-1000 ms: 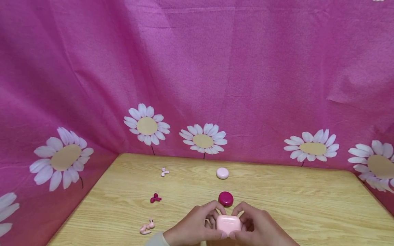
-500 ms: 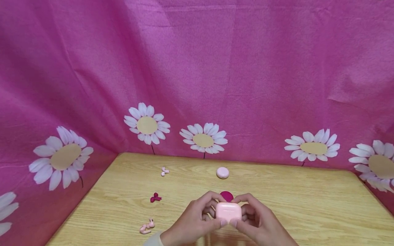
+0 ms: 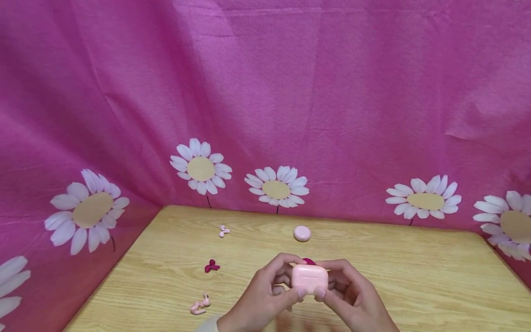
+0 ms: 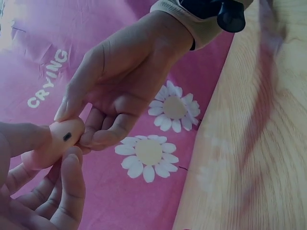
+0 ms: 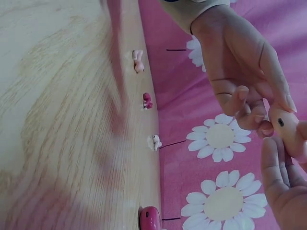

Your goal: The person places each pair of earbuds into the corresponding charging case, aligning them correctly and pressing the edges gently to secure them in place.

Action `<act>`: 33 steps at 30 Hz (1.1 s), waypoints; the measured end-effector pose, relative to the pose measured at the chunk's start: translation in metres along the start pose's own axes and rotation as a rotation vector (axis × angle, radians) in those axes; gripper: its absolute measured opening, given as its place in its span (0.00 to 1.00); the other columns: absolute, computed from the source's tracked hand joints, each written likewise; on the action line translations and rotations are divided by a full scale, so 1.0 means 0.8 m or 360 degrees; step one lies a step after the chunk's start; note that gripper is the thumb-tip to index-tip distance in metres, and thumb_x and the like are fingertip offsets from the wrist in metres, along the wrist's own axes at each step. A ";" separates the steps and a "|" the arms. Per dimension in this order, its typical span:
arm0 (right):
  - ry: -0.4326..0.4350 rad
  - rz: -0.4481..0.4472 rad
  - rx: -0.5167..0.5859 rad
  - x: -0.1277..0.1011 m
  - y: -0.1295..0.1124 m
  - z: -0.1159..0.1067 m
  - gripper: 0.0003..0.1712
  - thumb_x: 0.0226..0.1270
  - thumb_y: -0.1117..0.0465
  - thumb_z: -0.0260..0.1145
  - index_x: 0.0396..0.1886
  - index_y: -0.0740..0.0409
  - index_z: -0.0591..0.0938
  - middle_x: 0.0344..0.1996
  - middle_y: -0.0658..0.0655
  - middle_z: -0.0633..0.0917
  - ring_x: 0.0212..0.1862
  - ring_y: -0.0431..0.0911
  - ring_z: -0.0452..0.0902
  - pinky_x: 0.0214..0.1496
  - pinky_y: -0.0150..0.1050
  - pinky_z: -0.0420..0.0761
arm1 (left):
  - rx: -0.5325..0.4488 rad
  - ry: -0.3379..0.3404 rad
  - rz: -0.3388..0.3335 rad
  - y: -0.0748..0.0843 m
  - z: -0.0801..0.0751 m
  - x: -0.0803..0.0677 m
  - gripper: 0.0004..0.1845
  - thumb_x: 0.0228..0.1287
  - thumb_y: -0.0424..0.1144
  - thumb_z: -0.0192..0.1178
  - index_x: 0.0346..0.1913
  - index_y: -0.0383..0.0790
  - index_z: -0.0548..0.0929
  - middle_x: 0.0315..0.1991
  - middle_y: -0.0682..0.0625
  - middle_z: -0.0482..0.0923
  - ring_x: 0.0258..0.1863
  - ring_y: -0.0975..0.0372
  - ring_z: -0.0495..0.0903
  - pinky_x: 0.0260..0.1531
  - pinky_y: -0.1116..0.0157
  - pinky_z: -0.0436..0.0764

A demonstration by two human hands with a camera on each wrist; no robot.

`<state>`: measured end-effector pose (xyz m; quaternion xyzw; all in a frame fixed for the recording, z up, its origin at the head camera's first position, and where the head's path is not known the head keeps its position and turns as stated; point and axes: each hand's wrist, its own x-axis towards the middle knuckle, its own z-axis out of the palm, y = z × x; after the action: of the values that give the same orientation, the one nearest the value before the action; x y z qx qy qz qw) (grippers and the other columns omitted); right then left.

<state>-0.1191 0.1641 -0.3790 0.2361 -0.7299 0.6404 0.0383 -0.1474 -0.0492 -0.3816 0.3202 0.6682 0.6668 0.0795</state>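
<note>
Both hands hold a glossy light-pink earbud case (image 3: 309, 277) above the table, low in the head view. The left hand (image 3: 265, 293) grips its left end and the right hand (image 3: 354, 295) its right end. Both thumbs press the near side, with the index fingers along the far top edge. A small dark slot shows on the case (image 4: 67, 137) in the left wrist view. Behind it, a round magenta case (image 3: 309, 261) is mostly hidden. On the table at left lie pairs of earbuds: light pink (image 3: 201, 304), magenta (image 3: 212, 265) and pale pink (image 3: 224, 231).
A round pale-pink case (image 3: 302, 233) stands farther back on the wood-grain table (image 3: 406, 272). Pink cloth (image 3: 344, 101) printed with white daisies hangs behind the table and along its left side.
Both hands have raised the light-pink case upward and away from the person, so it now covers most of the magenta case. The earbuds on the table stay where they were.
</note>
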 end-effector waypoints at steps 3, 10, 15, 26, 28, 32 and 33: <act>0.0036 -0.0051 0.0022 -0.001 0.001 0.002 0.21 0.66 0.72 0.61 0.59 0.64 0.72 0.39 0.61 0.84 0.41 0.47 0.83 0.41 0.41 0.84 | -0.0036 0.0010 0.0026 0.001 0.000 0.000 0.20 0.66 0.34 0.60 0.59 0.44 0.72 0.39 0.42 0.77 0.33 0.66 0.79 0.24 0.66 0.82; 0.0168 -0.0105 0.0030 -0.001 0.001 0.008 0.23 0.65 0.74 0.62 0.60 0.66 0.72 0.41 0.61 0.83 0.39 0.49 0.83 0.39 0.39 0.84 | -0.0127 0.0026 0.0101 0.000 -0.001 0.001 0.20 0.69 0.31 0.57 0.62 0.38 0.72 0.47 0.36 0.76 0.42 0.62 0.80 0.31 0.60 0.84; 0.0153 -0.0217 0.0061 0.000 0.003 0.007 0.28 0.65 0.76 0.60 0.64 0.66 0.66 0.39 0.58 0.84 0.36 0.47 0.84 0.39 0.40 0.84 | -0.0184 0.0031 0.0161 -0.002 0.000 0.003 0.23 0.69 0.30 0.56 0.65 0.40 0.70 0.48 0.36 0.76 0.44 0.62 0.79 0.35 0.56 0.85; 0.0112 -0.0280 0.0118 0.000 0.001 0.010 0.20 0.68 0.77 0.55 0.58 0.68 0.67 0.38 0.60 0.82 0.38 0.48 0.82 0.39 0.42 0.83 | -0.0257 -0.0007 0.0353 -0.004 0.004 0.001 0.14 0.71 0.26 0.50 0.57 0.32 0.70 0.51 0.35 0.72 0.47 0.61 0.79 0.32 0.53 0.84; 0.0091 -0.0283 0.0146 0.000 0.001 0.010 0.17 0.69 0.77 0.54 0.56 0.68 0.69 0.38 0.59 0.81 0.39 0.48 0.81 0.40 0.42 0.83 | -0.0247 -0.0002 0.0320 -0.003 0.005 0.000 0.12 0.71 0.27 0.50 0.55 0.33 0.71 0.51 0.36 0.71 0.46 0.61 0.80 0.32 0.51 0.84; 0.0069 -0.0300 0.0177 0.000 0.003 0.009 0.13 0.69 0.78 0.53 0.51 0.67 0.71 0.39 0.54 0.80 0.39 0.48 0.81 0.41 0.42 0.83 | -0.0233 -0.0007 0.0315 -0.003 0.006 0.001 0.09 0.72 0.27 0.50 0.52 0.33 0.73 0.51 0.36 0.71 0.45 0.61 0.80 0.31 0.48 0.83; 0.0065 -0.0303 0.0181 0.000 0.003 0.009 0.13 0.69 0.78 0.53 0.51 0.67 0.71 0.39 0.53 0.80 0.39 0.47 0.81 0.41 0.41 0.83 | -0.0233 -0.0010 0.0314 -0.003 0.006 0.001 0.09 0.72 0.27 0.50 0.51 0.33 0.73 0.50 0.36 0.71 0.45 0.62 0.80 0.31 0.48 0.83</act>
<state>-0.1180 0.1574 -0.3825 0.2930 -0.6656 0.6790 0.1002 -0.1462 -0.0444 -0.3838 0.3798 0.5827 0.7174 0.0389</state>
